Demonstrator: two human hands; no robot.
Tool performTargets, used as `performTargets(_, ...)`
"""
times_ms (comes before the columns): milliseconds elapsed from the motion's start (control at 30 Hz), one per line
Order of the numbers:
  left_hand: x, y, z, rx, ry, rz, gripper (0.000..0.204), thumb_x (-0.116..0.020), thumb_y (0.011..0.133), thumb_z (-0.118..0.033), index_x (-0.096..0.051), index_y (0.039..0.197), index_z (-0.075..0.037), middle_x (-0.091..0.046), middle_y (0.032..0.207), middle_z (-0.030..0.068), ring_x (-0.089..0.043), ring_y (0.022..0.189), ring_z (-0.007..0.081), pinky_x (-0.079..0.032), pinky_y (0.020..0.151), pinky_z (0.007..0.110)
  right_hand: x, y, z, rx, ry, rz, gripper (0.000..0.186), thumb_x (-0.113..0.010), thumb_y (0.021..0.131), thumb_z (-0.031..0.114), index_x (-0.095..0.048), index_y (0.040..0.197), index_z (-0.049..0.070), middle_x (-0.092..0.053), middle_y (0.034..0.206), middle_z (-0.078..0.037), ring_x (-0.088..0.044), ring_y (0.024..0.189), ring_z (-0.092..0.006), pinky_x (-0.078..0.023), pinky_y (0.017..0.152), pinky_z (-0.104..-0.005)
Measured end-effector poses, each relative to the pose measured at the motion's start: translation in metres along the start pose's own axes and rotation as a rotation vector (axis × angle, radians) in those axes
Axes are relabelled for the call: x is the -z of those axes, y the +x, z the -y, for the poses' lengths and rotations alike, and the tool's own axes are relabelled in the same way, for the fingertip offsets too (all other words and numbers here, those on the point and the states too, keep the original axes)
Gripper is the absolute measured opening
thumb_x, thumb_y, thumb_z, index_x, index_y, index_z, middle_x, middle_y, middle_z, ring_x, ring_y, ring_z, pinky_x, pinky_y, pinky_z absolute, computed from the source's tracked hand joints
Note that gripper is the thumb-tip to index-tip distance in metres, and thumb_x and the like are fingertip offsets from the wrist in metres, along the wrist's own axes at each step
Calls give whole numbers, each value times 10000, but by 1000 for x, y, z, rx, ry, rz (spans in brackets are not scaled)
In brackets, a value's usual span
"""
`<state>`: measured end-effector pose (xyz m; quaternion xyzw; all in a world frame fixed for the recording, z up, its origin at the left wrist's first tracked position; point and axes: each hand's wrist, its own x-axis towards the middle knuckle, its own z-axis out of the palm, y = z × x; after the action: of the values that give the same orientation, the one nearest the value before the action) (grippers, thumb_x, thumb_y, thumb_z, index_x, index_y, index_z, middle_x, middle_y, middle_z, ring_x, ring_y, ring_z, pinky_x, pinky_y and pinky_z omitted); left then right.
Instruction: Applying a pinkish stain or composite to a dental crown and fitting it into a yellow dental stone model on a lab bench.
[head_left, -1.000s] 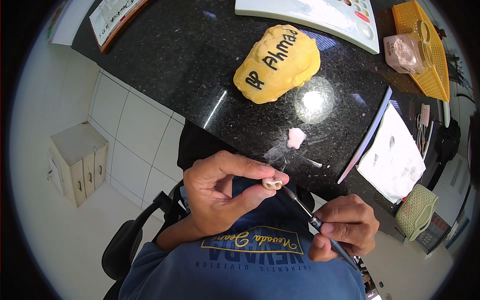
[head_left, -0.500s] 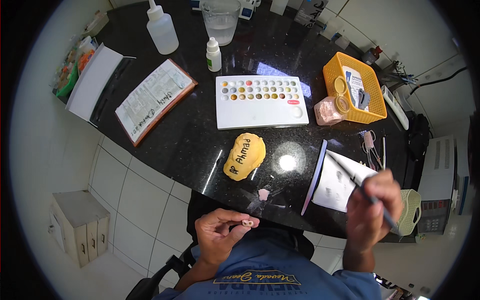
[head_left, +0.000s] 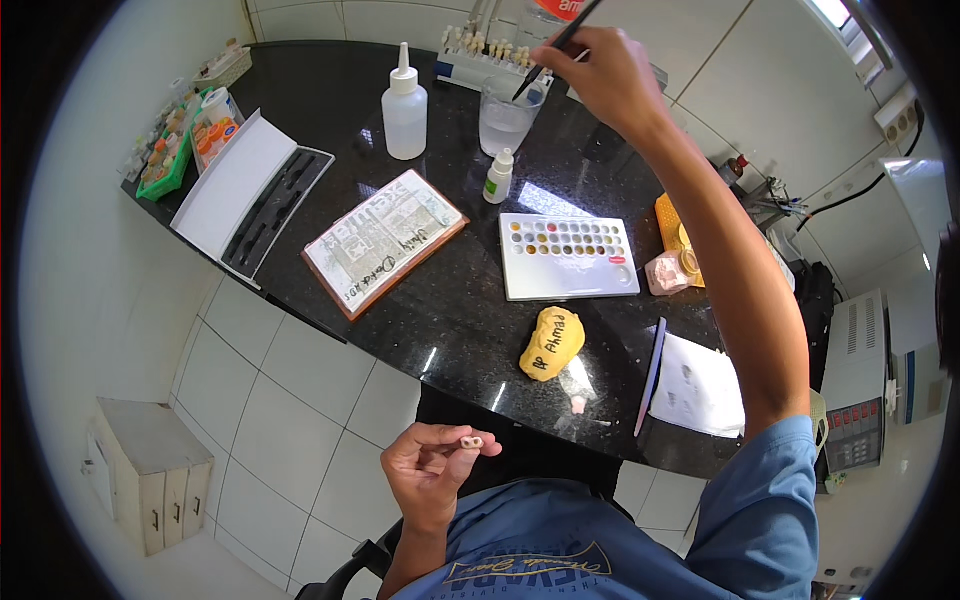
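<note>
Near my body, my left hand [head_left: 428, 475] pinches a small pair of joined, hollow tooth crowns [head_left: 471, 442] between thumb and fingers, their openings facing up. My right hand [head_left: 605, 80] is stretched out to the far side of the counter, closed around a dark, slim brush [head_left: 560, 42]. The brush slants down and its tip is at the mouth of a clear glass of water [head_left: 505, 132]; whether it touches the water I cannot tell. Between the hands lie a white palette [head_left: 570, 287] with rows of coloured wells and a yellow lump [head_left: 551, 345] with handwriting on it.
A squeeze bottle [head_left: 405, 125] and a dropper bottle [head_left: 498, 180] stand beside the glass. Left of them lie a brown-edged slab [head_left: 385, 245] and an open case [head_left: 265, 200]. A pink-filled jar [head_left: 666, 275], yellow basket [head_left: 667, 215] and white pad [head_left: 697, 390] are under or near my right arm.
My right hand has carried the brush from above the white pad far forward to the glass. The view has shifted; my left hand still holds the crowns near my body.
</note>
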<state>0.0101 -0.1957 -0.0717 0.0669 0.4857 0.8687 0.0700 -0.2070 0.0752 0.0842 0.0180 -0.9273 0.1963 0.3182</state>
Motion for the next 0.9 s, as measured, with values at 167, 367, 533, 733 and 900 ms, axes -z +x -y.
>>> performTargets(167,3,7,0,37,11,-11,105,-639,794,19,-579,879,11,-654,741,163,-659,650,214,-567,634,335,-13,2,-10,59,-226,94,329,-674,786,320,-689,869,2,-653,705,-115,-620,622,-169,-478,622,-317)
performTargets(367,6,4,0,29,108,-42,104,-586,794,31,-553,891,16,-620,713,132,-633,633,200,-556,635,330,76,-79,74,-84,163,-30,181,-642,794,144,-652,850,-28,-662,766,-127,-603,591,-147,-482,560,-244)
performTargets(533,-7,1,11,8,134,110,103,-607,810,1,-555,897,11,-633,706,127,-639,654,196,-559,681,350,143,-219,39,-81,156,-204,136,-646,820,54,-548,858,-32,-578,731,-82,-566,611,-107,-467,553,-211)
performTargets(733,-39,-21,25,83,154,335,154,-672,776,0,-563,880,32,-638,699,170,-658,634,214,-574,606,330,150,-346,27,-524,139,-117,137,-662,743,-43,-611,870,-37,-639,787,-114,-615,655,-133,-478,584,-219)
performTargets(900,-66,-42,35,276,138,277,143,-638,771,62,-591,907,68,-653,751,190,-677,707,240,-578,658,332,149,-354,15,-439,81,49,190,-675,692,-50,-636,877,-25,-637,765,-128,-605,609,-166,-459,544,-228)
